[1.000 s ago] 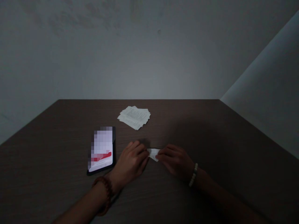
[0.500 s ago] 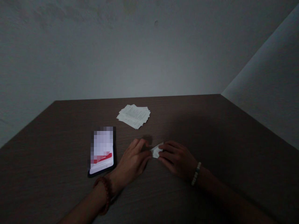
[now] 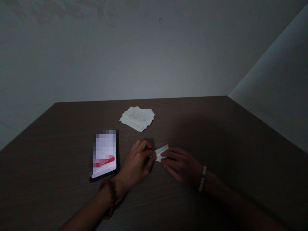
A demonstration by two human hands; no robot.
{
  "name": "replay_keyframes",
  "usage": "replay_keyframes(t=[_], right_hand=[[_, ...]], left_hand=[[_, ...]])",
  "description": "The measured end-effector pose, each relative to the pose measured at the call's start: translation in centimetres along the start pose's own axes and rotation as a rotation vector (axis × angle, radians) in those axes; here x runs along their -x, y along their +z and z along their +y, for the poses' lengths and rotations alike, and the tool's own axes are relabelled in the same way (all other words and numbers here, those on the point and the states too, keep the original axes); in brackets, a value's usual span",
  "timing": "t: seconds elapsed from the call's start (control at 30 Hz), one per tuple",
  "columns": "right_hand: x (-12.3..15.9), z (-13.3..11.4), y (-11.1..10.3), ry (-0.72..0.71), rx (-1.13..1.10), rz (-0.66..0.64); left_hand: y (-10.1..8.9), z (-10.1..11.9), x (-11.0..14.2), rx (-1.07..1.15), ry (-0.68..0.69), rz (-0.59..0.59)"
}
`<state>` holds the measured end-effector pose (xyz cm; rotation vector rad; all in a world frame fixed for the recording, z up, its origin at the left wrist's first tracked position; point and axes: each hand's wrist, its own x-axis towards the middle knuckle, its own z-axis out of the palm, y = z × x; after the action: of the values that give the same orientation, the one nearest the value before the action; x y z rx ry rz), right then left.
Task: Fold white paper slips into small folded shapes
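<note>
A small folded piece of white paper point(image 3: 161, 150) lies on the table between my two hands. My left hand point(image 3: 139, 160) pinches its left end between thumb and fingertips. From the right, my right hand point(image 3: 181, 163) has its fingers closed on the paper's right side, covering part of it. A crease runs across the paper, and its upper edge stands a little free above the fingers. Behind my left hand, a pile of printed paper sheets point(image 3: 137, 118) rests on the table, its edges fanned unevenly.
Left of my left hand a phone point(image 3: 106, 157) with a lit screen stands tilted or lies on the brown wooden table point(image 3: 197, 109); I cannot tell which. A grey wall point(image 3: 144, 64) rises at the table's far edge, and another wall borders its right side.
More of the paper's upper edge shows now, as a flat strip above the fingers. My left fingers have curled in slightly, and both hands stay at the paper.
</note>
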<state>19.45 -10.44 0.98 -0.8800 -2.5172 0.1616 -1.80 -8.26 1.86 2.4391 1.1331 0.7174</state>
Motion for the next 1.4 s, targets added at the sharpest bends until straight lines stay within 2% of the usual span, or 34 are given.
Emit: replay_keyframes(t=[0.43,0.57,0.67,0.73,0.8,0.9,0.97,1.13,1.3,1.4], right_hand=[[-0.5,-0.6,-0.9,0.01,0.018,-0.14],[-0.4,-0.6,-0.6,0.018,0.062,-0.14],[-0.2,-0.5,-0.5,0.028,0.077,-0.142],[-0.1,-0.5,-0.4,0.045,0.075,-0.155],[-0.1,-0.5,-0.5,0.053,0.07,-0.163],[-0.1,-0.6,-0.5,0.052,0.063,-0.158],[-0.2,-0.6,-0.6,0.053,0.059,-0.157],[-0.2,-0.5,-0.6,0.054,0.052,-0.153],[-0.1,-0.4,-0.4,0.035,0.048,-0.138],[-0.1,-0.5,-0.6,0.042,0.052,-0.152]], left_hand=[[0.1,0.3,-0.4,0.029,-0.019,0.034],[0.0,0.4,-0.4,-0.005,-0.004,0.031],[-0.2,0.3,0.0,-0.039,0.024,0.073],[-0.5,0.2,0.5,-0.057,0.074,0.121],[-0.9,0.0,1.1,-0.069,0.197,0.126],[-1.2,-0.3,1.9,-0.146,0.405,0.041],[-1.2,-0.3,2.2,-0.22,0.458,0.004],[-1.0,-0.1,2.4,-0.317,0.448,-0.024],[-1.1,0.0,2.2,-0.243,0.378,-0.068],[-1.0,-0.1,2.3,-0.222,0.343,-0.04]])
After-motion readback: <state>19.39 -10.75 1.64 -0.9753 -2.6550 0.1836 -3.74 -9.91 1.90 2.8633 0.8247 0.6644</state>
